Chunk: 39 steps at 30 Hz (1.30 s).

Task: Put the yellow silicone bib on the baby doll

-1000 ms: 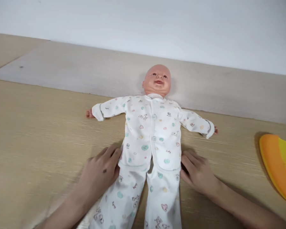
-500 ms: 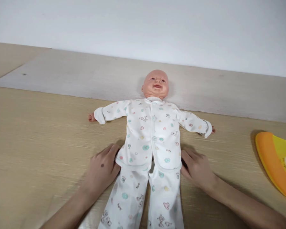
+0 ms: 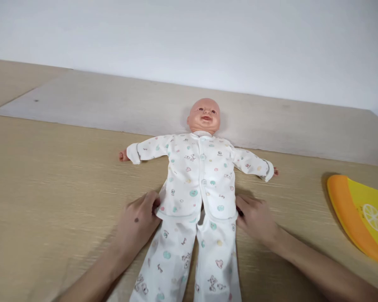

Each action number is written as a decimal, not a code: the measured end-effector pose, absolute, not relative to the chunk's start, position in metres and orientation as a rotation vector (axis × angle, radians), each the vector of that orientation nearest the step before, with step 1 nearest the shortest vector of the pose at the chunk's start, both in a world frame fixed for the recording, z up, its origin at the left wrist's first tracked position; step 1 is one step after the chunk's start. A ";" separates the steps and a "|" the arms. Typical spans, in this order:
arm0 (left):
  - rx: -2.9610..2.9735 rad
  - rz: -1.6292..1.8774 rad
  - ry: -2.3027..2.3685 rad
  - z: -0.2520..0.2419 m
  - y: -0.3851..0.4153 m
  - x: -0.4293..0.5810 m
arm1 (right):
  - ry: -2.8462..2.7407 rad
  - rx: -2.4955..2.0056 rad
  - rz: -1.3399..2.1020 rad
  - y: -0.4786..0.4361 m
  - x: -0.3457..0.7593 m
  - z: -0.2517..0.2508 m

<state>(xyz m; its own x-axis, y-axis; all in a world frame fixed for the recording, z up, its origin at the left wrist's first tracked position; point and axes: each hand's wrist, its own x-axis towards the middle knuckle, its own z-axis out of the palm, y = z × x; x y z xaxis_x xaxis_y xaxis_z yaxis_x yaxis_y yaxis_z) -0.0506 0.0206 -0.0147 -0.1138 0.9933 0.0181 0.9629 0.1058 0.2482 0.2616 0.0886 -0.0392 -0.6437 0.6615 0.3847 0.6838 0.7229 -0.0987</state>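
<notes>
Both hands are reaching in from the bottom of the view, one on each side of a baby doll (image 3: 204, 115) that is lying on its back between them, its head pointing away from them and its arms spread. The left hand (image 3: 137, 224) is bent inward with its fingers (image 3: 150, 202) closing on the side edge of a white printed jacket (image 3: 198, 176), apparently pinching the cloth. The right hand (image 3: 255, 218) is curling its fingers (image 3: 244, 205) against the opposite lower hem of the jacket, though whether they are gripping the cloth or only pressing on it is hard to tell. Matching printed trousers (image 3: 166, 260) are running down between the wrists and toward the person, their legs passing just beside each hand. The doll is lying on a pale wood-grain bench (image 3: 50, 188), with its head and shoulders reaching forward of the hands toward a grey-white board (image 3: 113, 100). Well to the right of the right hand, a curved yellow object (image 3: 359, 214) with an orange rim and a lemon-slice print is lying on the bench.
</notes>
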 end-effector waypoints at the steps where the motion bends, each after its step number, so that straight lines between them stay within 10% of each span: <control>1: 1.988 0.275 2.225 -0.015 0.021 -0.050 | -2.540 -1.035 -0.076 0.088 0.262 -0.039; 15: 2.133 0.129 2.238 -0.008 0.016 -0.042 | -2.587 -1.188 -0.200 0.084 0.261 -0.039; 25: 2.634 0.872 1.758 -0.009 0.006 -0.056 | -2.519 -0.974 -0.197 0.084 0.269 -0.014; 39: 2.887 1.061 1.672 -0.001 0.006 -0.047 | -2.437 -0.467 -0.186 0.072 0.260 -0.007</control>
